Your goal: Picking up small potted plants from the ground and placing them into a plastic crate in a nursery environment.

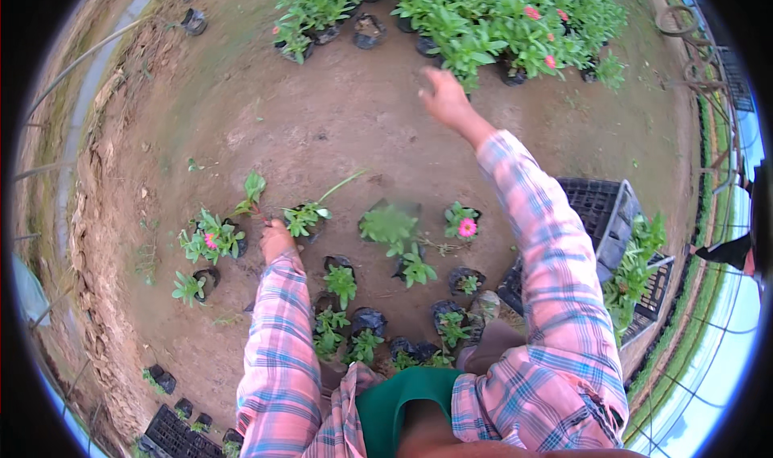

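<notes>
My left hand [278,239] is closed around the reddish stem of a leafy plant cutting [254,187], just above the soil. Beside it are a potted plant with a pink flower [211,237] and a small plant in a black bag [306,217]. My right hand [444,95] is stretched forward near the front edge of the dense potted zinnia-like plants [477,41]; its fingers are blurred, and whether they hold anything cannot be told. A blurred green plant [388,225] and a pink-flowered potted plant [466,225] stand between my arms.
Several small bagged plants [341,284] stand around my feet. Black plastic crates [595,207] with green plants [634,270] lie at the right. Another black crate [181,437] is at the lower left. An empty-looking black pot [194,22] lies at the upper left.
</notes>
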`<action>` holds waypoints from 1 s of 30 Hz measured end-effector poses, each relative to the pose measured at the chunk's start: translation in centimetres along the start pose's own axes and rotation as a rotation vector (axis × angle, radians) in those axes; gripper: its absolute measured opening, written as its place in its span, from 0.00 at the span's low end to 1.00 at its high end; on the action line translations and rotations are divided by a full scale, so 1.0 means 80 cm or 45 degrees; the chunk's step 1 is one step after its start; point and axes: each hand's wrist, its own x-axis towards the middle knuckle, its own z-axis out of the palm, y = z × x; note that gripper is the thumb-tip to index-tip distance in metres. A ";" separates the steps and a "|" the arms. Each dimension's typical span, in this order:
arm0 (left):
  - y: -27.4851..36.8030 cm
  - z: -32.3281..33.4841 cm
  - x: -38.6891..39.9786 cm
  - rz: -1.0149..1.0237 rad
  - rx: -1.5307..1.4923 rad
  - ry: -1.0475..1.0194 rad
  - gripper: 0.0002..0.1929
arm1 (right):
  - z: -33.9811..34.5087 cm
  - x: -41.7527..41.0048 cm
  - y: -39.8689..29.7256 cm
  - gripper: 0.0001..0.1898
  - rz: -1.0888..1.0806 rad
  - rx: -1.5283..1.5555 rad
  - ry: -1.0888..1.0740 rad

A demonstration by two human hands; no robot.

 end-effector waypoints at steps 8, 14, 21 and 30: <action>0.006 -0.017 -0.015 0.042 0.014 0.137 0.05 | 0.048 0.099 -0.011 0.23 0.952 -0.309 -0.031; 0.010 -0.056 -0.018 -0.008 -0.087 -0.129 0.24 | 0.084 0.106 0.002 0.18 1.002 -0.391 0.097; 0.008 -0.019 -0.009 0.052 -0.053 -0.145 0.33 | 0.073 0.096 0.067 0.09 0.777 -0.364 0.183; -0.017 -0.035 0.009 0.230 0.076 -0.308 0.44 | -0.151 -0.011 -0.132 0.09 0.471 0.769 0.058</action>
